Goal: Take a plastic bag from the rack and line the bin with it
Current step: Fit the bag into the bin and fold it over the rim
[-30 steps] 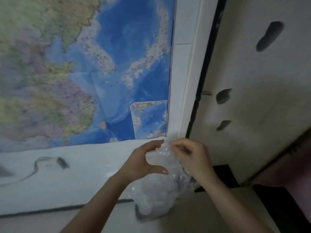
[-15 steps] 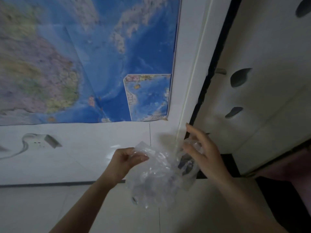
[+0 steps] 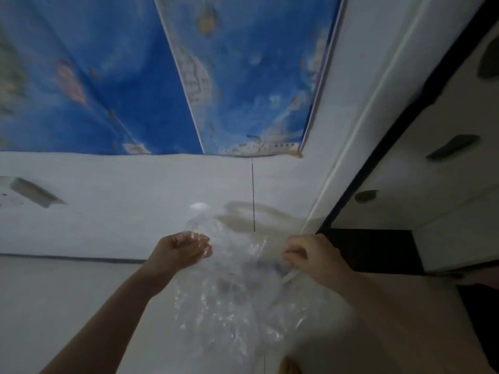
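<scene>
A clear, crinkled plastic bag (image 3: 232, 300) hangs between my two hands in front of the white wall. My left hand (image 3: 181, 252) grips its top left edge, with plastic draped over the fingers. My right hand (image 3: 310, 256) pinches the top right edge, fingers closed. The bag is spread wide and sags down over the floor. Neither the bin nor the rack is in view.
A blue wall map (image 3: 167, 76) hangs above the hands. A wall socket (image 3: 35, 191) sits at the left. A white cabinet (image 3: 445, 171) with dark cut-out handles stands at the right, a dark gap (image 3: 378, 249) beneath it. Something small and yellowish (image 3: 289, 367) shows at the bottom edge.
My view has tilted downward, so the map has risen in the frame. My hands have pulled apart and the bag has spread out wider between them.
</scene>
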### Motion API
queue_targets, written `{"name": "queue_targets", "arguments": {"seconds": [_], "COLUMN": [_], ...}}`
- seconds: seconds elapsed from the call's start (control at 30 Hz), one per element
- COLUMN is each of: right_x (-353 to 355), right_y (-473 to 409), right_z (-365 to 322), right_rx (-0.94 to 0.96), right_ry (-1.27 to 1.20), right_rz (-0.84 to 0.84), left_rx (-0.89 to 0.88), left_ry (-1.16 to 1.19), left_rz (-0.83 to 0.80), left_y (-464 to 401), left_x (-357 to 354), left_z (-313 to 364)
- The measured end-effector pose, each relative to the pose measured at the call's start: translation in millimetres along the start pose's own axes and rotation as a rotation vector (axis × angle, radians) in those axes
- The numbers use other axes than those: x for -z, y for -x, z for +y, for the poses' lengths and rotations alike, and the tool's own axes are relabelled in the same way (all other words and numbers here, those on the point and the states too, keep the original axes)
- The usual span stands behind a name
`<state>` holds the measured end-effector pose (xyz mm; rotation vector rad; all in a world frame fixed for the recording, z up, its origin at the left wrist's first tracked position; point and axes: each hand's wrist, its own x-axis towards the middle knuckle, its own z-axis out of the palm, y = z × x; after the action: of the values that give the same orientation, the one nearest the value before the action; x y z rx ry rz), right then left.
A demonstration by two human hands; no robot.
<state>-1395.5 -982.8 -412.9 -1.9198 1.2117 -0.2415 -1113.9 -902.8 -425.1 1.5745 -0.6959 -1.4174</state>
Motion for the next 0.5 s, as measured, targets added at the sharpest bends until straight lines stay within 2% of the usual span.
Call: {"name": "queue_targets", "arguments": {"seconds": [0.2,0.5], "right_x": [-42,-110], "right_y": [-18,-52], "right_z": [45,109], "right_rx": [-0.017,-0.05], "right_ry": [-0.196,-0.339], "right_rz": [0.047,0.178], "left_rx": [0.124,-0.052], "left_ry": [-0.085,-0.114], "left_rz": [0.225,0.261], "left_y": [-46,-102], "left_x": [4,1], "left_z": [-75,-175]}}
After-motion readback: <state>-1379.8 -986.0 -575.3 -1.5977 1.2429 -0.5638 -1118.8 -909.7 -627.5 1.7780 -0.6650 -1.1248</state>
